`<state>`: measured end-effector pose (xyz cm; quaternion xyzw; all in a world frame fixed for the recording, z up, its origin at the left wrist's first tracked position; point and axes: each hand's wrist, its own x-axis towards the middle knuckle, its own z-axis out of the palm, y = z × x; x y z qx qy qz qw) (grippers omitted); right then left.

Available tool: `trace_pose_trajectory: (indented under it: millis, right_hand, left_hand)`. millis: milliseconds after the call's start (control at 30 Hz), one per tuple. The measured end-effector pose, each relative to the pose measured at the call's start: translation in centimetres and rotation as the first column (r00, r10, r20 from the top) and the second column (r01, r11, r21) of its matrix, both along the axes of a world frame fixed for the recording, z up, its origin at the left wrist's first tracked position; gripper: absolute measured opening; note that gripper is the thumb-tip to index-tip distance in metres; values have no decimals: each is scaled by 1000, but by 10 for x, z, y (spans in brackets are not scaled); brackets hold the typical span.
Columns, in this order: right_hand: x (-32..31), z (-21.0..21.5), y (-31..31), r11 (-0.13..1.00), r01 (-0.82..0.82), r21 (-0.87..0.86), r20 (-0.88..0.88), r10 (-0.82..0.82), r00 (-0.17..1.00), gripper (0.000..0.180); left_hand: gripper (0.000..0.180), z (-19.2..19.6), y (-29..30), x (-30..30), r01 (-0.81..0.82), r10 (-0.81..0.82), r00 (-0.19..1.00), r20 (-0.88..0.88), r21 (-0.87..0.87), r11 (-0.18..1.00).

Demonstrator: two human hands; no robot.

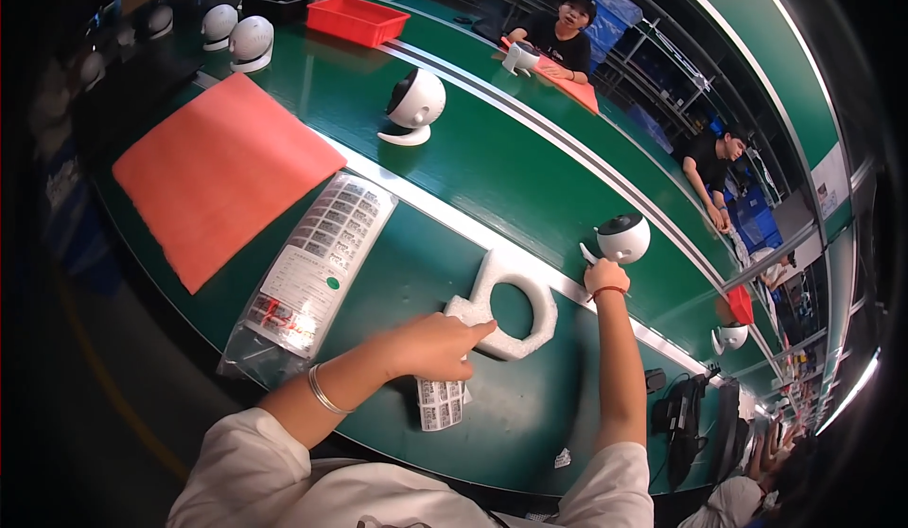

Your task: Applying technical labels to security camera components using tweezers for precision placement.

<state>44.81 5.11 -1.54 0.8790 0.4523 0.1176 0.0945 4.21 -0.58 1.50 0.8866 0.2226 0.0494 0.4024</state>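
My right hand (605, 275), reaching forward, is closed on the stand of a white ball-shaped camera (625, 240) with a black face, at the edge of the green conveyor belt. My left hand (437, 345) is over the table with its index finger stretched along the near side of a white foam ring (541, 322). Out from under its curled fingers comes a small sheet of printed labels (441, 409), which it appears to grip. The fingertips on the sheet are hidden.
A plastic bag of label sheets (317, 272) and an orange foam mat (227, 168) lie to the left. Another white camera (416, 107) stands on the belt, with a red bin (357, 23) behind. Black adapters (679, 424) sit at right. Two people work across the belt.
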Motion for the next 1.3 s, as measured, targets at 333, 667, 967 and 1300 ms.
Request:
trace_pose_trajectory:
  millis: [333, 667, 967, 1300]
  right_hand:
    - [-217, 70, 88, 755, -646, 112, -118, 655, 746, 38]
    - [-306, 32, 172, 734, -679, -16, -176, 667, 724, 62]
    - [-267, 13, 185, 774, -630, -62, -92, 624, 776, 35]
    - [-200, 27, 120, 634, -750, 190, 205, 721, 662, 22]
  left_hand:
    - [75, -2, -6, 2, -49, 48, 998, 29, 43, 998]
    - [76, 2, -8, 6, -18, 20, 1000, -23, 100, 995]
    - [76, -10, -8, 7, -46, 43, 999, 32, 93, 995]
    - [80, -9, -7, 4, -33, 33, 999, -2, 55, 998]
